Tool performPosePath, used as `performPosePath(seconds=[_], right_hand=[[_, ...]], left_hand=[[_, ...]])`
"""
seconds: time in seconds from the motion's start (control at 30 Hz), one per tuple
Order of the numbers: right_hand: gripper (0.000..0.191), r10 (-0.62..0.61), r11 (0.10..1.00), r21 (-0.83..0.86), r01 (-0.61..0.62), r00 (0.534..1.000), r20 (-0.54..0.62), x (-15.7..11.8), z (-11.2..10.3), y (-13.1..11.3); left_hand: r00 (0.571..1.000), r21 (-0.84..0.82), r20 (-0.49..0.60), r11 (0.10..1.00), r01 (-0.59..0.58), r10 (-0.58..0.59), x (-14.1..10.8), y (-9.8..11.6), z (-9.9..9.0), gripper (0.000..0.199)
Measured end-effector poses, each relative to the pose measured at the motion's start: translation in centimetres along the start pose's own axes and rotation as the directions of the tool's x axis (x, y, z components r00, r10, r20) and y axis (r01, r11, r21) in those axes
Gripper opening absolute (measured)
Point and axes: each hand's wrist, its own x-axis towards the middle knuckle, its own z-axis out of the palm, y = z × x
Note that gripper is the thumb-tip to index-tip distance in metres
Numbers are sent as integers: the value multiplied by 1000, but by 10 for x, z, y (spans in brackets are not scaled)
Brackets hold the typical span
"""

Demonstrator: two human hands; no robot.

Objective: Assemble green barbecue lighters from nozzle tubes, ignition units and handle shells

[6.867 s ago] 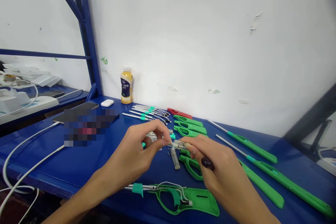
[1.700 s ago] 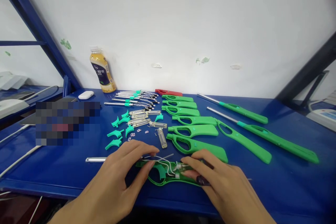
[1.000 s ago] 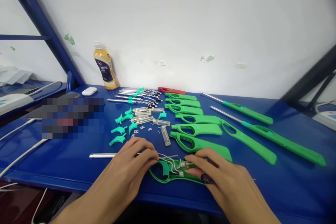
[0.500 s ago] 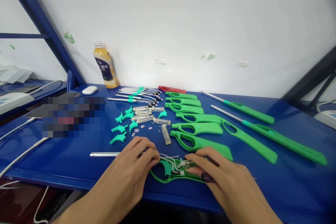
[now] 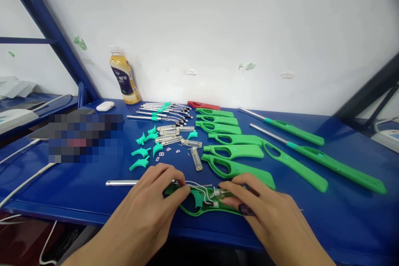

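Note:
At the table's front edge lies an open green lighter housing [image 5: 215, 210], its inside facing up. A metal tube [image 5: 121, 183] sticks out to its left, partly behind my left hand [image 5: 156, 203]. My left fingers and thumb close around the housing's front end, near the white wires [image 5: 203, 189]. A teal trigger [image 5: 197, 198] sits by the finger loop. Toward the rear, my right hand [image 5: 262, 205] grips the housing and a clear fuel tank [image 5: 220, 192] between thumb and fingers. The right fingers hide most of the tank and the housing's rear end.
Behind my hands lie teal triggers [image 5: 139, 163], clear tanks [image 5: 196, 159], wired metal tubes [image 5: 144, 117] and green housing halves [image 5: 249, 151]. Two long-tubed lighters [image 5: 336, 166] lie at right. A red housing [image 5: 204, 105] and a yellow bottle [image 5: 126, 79] are near the wall.
My left thumb and fingers have shifted slightly at the housing's front, baring more green between them. My right hand stays almost still on the rear. The whole view has moved a little.

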Motion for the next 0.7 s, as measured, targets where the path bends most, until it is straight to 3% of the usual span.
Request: performPosePath(seconds=[0.2, 0.5, 0.7], right_hand=[[58, 6, 1000, 26, -6, 1000, -12, 5, -2, -1], [57, 5, 1000, 15, -5, 1000, -20, 4, -3, -2], [56, 15, 1000, 14, -15, 1000, -11, 2, -3, -1]], left_hand=[[989, -55, -90, 992, 117, -121, -3, -8, -4, 24], [988, -133, 7, 979, 153, -153, -1, -24, -3, 29], [964, -73, 26, 961, 266, -265, -18, -34, -10, 29]])
